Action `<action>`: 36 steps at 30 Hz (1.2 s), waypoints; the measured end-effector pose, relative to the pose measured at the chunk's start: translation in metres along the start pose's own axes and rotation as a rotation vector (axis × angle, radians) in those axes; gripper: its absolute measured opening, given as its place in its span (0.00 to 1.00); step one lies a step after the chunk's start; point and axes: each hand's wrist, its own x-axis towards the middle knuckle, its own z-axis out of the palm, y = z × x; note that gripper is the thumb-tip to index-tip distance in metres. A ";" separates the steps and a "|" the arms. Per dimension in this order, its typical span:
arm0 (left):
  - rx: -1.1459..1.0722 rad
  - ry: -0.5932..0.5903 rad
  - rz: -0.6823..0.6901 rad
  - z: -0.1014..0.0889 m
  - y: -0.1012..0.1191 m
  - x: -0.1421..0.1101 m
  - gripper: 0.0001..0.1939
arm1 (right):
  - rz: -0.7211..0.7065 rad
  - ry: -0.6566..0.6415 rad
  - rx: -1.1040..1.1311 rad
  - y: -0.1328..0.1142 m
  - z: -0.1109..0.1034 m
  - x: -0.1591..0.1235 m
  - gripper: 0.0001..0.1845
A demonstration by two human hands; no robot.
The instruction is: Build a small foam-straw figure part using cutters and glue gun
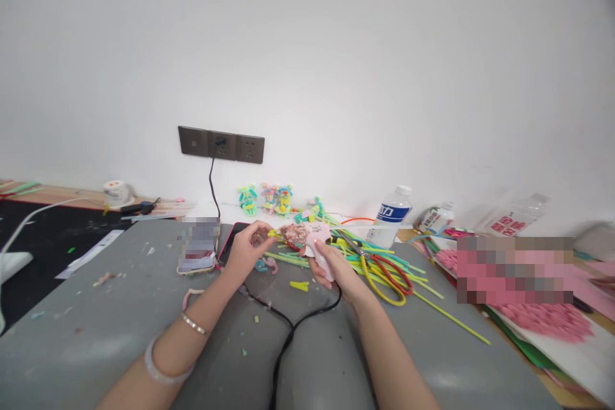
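Note:
My right hand is wrapped round the handle of a pale pink hot glue gun. Its nozzle end points left and looks stained brown and red, and a black cord runs from the handle. My left hand pinches a small yellow piece right by the nozzle; its exact shape is too small to tell. Beneath and right of the glue gun lies a heap of yellow and green strips. Scissors with red and yellow handles rest on that heap. A loose yellow scrap lies below the hands.
Several small colourful figures stand against the wall. A phone leans at the left, near a dark phone-like slab. A water bottle stands behind the scissors. Pink material covers the right side. The black cord crosses the grey surface.

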 end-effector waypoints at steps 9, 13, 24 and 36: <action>0.015 0.006 0.023 0.000 -0.002 0.000 0.07 | -0.004 0.020 -0.004 -0.002 0.000 0.000 0.27; 0.005 0.008 0.026 0.000 -0.001 0.000 0.07 | -0.001 0.030 0.001 -0.003 0.000 0.000 0.27; -0.016 0.010 -0.005 -0.001 -0.003 -0.001 0.09 | -0.020 0.028 -0.007 0.002 -0.005 0.001 0.27; -0.006 0.037 0.005 -0.001 -0.001 -0.001 0.10 | -0.004 0.071 -0.057 -0.004 -0.004 0.000 0.29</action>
